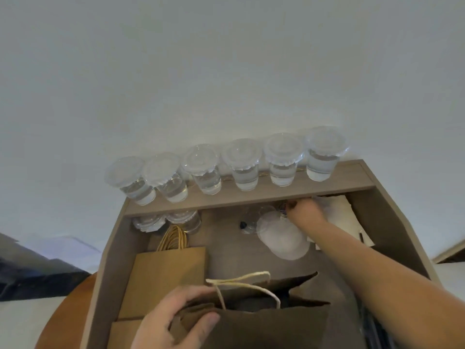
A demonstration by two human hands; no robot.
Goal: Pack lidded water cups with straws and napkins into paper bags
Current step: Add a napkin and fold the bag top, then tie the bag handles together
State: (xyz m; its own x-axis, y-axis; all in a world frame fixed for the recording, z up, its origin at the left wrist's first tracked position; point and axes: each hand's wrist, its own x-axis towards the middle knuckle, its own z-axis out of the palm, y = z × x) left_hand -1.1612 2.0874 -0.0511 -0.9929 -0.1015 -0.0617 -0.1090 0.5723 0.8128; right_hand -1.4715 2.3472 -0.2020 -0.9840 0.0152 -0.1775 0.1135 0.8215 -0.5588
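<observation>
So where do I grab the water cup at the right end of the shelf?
Hold the right-end cup round its clear side, just under the lid, reaching from the front or the free right. The lid juts wider than the tapering body, the room wall is behind, and a neighbour cup crowds its left.

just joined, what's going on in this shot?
A person is packing drinks. The left hand holds the rim of an open dark brown paper bag at the front. The right hand reaches under the wooden shelf toward the white napkins; whether its grip has closed on anything can't be told. Six clear lidded plastic cups of water stand in a row on the shelf. Flat light brown paper bags lie to the left.
</observation>
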